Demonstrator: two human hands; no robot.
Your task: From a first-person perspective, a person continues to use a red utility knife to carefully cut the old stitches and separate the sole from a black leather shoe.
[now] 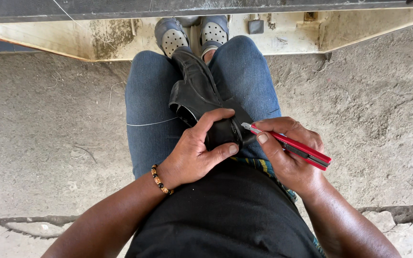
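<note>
Fingers: left hand curled tight around black shoe's heel on the lap.
Right hand: closed on red utility knife, blade tip at heel.
Signs: none readable; grey concrete ground.

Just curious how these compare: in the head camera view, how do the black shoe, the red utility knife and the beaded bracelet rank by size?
1. black shoe
2. red utility knife
3. beaded bracelet

The left hand covers part of the shoe.
</note>
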